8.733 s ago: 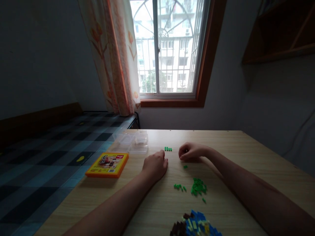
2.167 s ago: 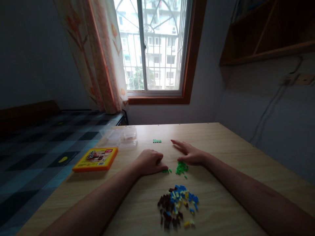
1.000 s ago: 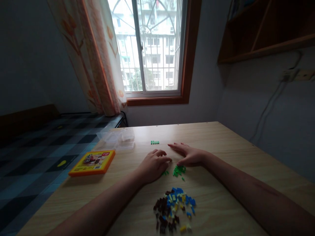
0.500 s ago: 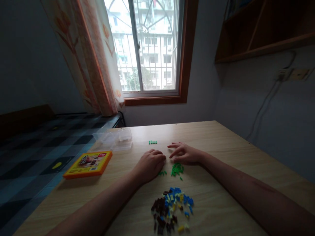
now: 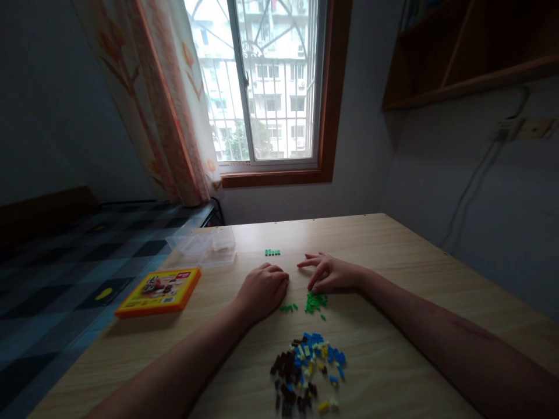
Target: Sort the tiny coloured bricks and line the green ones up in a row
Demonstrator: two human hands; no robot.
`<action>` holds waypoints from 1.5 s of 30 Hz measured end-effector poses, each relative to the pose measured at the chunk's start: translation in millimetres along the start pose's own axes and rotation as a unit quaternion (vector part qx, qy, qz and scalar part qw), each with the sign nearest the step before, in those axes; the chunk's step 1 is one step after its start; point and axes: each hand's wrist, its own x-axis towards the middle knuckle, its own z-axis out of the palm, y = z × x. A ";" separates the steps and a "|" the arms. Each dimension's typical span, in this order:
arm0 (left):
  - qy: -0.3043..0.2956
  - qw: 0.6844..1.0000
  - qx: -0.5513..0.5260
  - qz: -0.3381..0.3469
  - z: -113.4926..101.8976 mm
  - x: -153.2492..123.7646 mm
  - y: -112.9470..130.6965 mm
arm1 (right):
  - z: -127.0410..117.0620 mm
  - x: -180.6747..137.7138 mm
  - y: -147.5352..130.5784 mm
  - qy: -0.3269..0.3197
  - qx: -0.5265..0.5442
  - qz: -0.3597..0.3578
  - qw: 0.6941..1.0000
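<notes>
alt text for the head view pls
A person's left hand and right hand rest on a light wooden table beside a small heap of green toy bricks. A mixed pile of blue, brown and yellow bricks lies nearer the camera.

Near me on the wooden table lies a mixed heap of blue, brown and yellow bricks. At the left edge there is a flat orange box, and just beyond it a clear plastic case. Far behind the table I see a barred window with a flowered curtain on its left, a wooden shelf high on the right, and a checked bed cover at the left.
</notes>
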 end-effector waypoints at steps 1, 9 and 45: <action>0.000 1.000 0.005 -0.002 0.1 0.1 -0.3 | 0.1 0.1 0.5 -0.002 -0.001 0.001 1.000; 0.006 1.000 0.013 -0.006 0.3 0.7 -0.1 | 3.3 -0.5 -1.5 -0.008 -0.006 -0.004 1.000; -0.058 0.993 -0.053 0.092 -6.7 -0.7 10.6 | 29.1 7.6 9.4 0.174 0.039 0.023 0.984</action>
